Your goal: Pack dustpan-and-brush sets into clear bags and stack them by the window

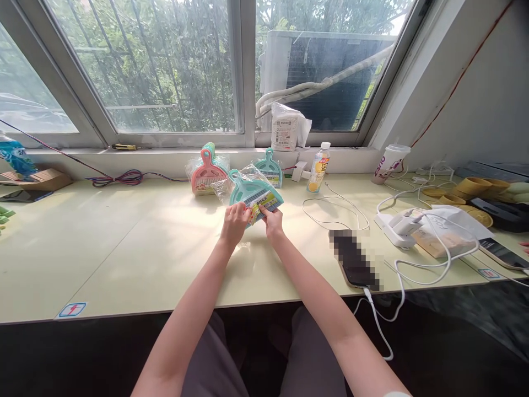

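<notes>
Both hands grip a teal dustpan and brush set (247, 190) in a clear plastic bag, raised over the table and tilted. My left hand (235, 223) is closed on its lower left edge, by a yellow-green label (264, 203). On the lower right edge my right hand (270, 219) is closed, with its thumb lying on the label. Behind it, another teal dustpan set (269, 165) stands against the window ledge. To the left stands a row of bagged dustpan sets, with a pink dustpan (207, 173) in front and green ones behind.
A juice bottle (318, 168), a phone (354, 259) on a white cable, a power strip (397, 229) and a lidded cup (389, 164) are on the right. Coiled wires (128, 177) lie at the back left. A white packet (285, 129) sits on the window ledge.
</notes>
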`<move>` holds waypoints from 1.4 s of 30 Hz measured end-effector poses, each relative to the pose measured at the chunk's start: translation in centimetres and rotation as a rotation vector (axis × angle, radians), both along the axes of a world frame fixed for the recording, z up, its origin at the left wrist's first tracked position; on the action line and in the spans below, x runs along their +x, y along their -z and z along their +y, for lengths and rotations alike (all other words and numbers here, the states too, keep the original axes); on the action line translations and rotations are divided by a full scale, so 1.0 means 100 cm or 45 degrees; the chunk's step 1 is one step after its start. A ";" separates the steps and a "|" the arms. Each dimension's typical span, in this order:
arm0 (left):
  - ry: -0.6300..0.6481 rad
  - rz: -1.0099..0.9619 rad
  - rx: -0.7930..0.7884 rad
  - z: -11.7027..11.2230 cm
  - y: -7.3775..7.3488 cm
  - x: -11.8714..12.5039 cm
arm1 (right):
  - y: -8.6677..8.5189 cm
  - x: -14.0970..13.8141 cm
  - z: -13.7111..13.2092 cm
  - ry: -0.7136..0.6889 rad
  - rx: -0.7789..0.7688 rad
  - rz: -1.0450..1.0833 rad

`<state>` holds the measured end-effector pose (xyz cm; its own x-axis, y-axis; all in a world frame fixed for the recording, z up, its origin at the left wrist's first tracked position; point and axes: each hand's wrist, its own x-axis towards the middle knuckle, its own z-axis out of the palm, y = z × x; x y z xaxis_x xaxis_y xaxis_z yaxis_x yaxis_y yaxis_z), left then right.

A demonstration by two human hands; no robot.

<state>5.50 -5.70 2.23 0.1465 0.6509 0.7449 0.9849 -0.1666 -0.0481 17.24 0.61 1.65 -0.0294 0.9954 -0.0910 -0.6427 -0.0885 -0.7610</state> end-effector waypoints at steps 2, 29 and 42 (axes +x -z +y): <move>0.034 -0.031 -0.032 0.000 0.000 0.000 | 0.000 0.000 -0.001 0.007 0.002 0.009; 0.420 -0.835 0.321 0.006 0.004 0.006 | -0.005 0.005 0.001 0.033 0.005 0.121; 0.805 -2.311 -0.767 0.013 0.004 -0.001 | 0.000 -0.003 -0.002 0.106 -0.039 0.079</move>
